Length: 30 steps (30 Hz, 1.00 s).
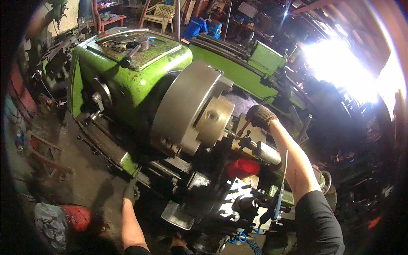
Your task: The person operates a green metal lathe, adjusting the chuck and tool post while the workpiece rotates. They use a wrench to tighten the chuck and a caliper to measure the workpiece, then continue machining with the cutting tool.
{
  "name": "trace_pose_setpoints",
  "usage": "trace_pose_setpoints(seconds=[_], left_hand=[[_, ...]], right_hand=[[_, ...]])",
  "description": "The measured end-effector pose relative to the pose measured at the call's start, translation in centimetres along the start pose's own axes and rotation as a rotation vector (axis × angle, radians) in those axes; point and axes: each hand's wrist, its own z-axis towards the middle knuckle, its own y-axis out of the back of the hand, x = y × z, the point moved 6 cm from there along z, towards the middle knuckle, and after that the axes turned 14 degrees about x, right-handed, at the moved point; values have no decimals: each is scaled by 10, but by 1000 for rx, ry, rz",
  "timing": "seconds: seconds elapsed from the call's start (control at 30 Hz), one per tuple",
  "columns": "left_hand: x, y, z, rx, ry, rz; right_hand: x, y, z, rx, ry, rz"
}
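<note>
Tool post below gloved right hand beside chuck.

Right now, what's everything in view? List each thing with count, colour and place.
lathe: one, green, chipped paint, fills the centre and left
chuck: one, grey steel, on the lathe's front face, centre
workpiece: one, brass-coloured disc, in the chuck
hammer: one, dark, lying on the lathe's top
tool post: one, steel block with bolts, lower centre
red container: one, red, just above the tool post
chair: one, pale, top background
person in blue: one, top centre background
left hand: gloved, dark, low beside the lathe's bed, touching what cannot be told
right hand: gloved, dark, at the tooling just right of the workpiece
</note>
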Motion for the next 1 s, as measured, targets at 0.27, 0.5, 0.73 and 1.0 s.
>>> trace_pose_setpoints(seconds=[0.27, 0.5, 0.73, 1.0], left_hand=[[-97, -38, -45, 29, -165, -226], [-93, -42, -47, -5, -71, -198], [-94, -51, -33, 48, -88, -188], [-97, -41, -48, 13, -55, -126]], right_hand=[[-8, -2, 31, 223, -316, 313], [-3, -29, 63, 461, -251, 559], [-13, -41, 59, 422, -99, 479], [-20, -34, 76, 361, -53, 388]])
